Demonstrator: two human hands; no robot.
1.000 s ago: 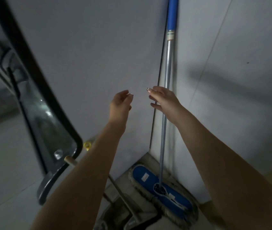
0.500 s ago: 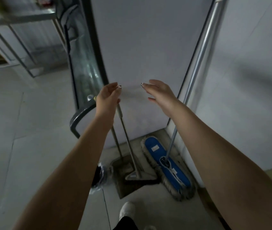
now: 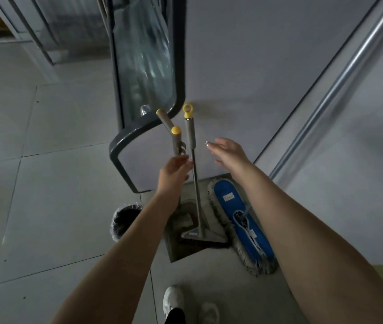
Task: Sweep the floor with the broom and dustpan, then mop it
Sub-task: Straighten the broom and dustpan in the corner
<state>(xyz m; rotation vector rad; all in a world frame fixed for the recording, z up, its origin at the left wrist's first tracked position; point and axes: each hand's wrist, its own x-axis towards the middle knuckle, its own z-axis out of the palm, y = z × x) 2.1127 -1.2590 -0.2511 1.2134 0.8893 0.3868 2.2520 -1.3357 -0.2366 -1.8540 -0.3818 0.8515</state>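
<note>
A grey broom (image 3: 192, 146) with a yellow ring on top stands against the wall, its bristle head resting in a grey dustpan (image 3: 178, 249) on the floor. The dustpan's handle (image 3: 176, 136) has a yellow cap and stands just left of the broom. My left hand (image 3: 174, 170) reaches up to these two handles, fingertips at the dustpan handle and beside the broom shaft, without a clear grip. My right hand (image 3: 229, 152) hovers open to the right of the broom, touching nothing. A blue flat mop (image 3: 242, 218) lies in the corner, its metal pole (image 3: 340, 83) leaning up to the right.
A small bin with a black bag (image 3: 125, 220) stands left of the dustpan. A dark-framed glass panel (image 3: 143, 66) leans at the wall above it. My white shoes (image 3: 173, 298) are at the bottom edge. Grey floor tiles (image 3: 45, 183) spread to the left.
The view has tilted down toward the floor. Both hands have dropped from in front of the wall to the broom and dustpan handles, the left one arriving at the handles.
</note>
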